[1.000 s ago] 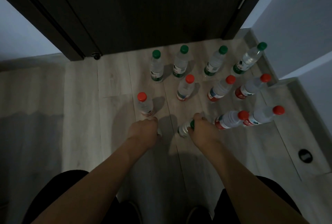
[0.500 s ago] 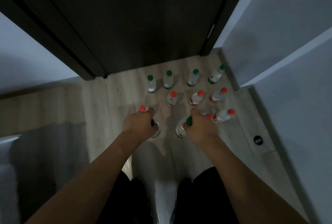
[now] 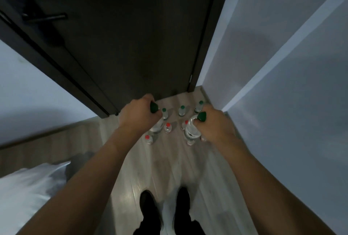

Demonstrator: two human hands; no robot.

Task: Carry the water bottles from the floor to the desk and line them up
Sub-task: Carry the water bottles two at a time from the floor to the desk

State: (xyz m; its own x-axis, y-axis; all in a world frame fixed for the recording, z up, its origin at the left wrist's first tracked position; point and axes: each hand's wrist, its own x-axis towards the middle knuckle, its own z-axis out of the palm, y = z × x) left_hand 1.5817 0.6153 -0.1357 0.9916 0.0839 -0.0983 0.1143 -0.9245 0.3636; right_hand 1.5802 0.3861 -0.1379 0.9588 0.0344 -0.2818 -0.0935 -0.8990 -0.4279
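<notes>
My left hand [image 3: 138, 115] grips a clear water bottle with a green cap [image 3: 154, 108] by its neck, lifted well above the floor. In my right hand [image 3: 216, 127] hangs a second green-capped bottle [image 3: 192, 131], also held near the neck. Far below, several more bottles stand on the pale wood floor: green-capped ones [image 3: 182, 110] in the back row by the door, red-capped ones [image 3: 167, 127] nearer me. My hands and the held bottles hide part of that group. No desk is in view.
A dark door [image 3: 131, 46] with a lever handle [image 3: 44, 17] closes the space ahead. Pale walls [image 3: 282, 84] stand at right and left. A white bed edge [image 3: 28, 193] lies at lower left. My dark shoes [image 3: 165, 206] stand on the floor.
I have stood up: both hands rose with their green-capped bottles, and the floor bottles now look much smaller and farther away. The door handle and bed edge came into view.
</notes>
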